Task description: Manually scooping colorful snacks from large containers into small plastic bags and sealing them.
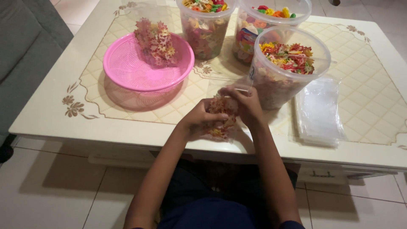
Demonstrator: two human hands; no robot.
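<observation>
left hand (198, 118) gripping small clear bag of colourful snacks (221, 118) from the left | right hand (248, 104) pinching bag's top, fingers closed | bag sitting at table's (51, 106) near edge | pink basket (140, 72) lying far left | three tubs (288, 63) standing behind | clear bag stack (320, 110) lying right

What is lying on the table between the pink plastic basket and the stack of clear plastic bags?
In the head view, the nearest clear tub of colourful star pieces stands there, with both hands holding a small filled bag.
</observation>
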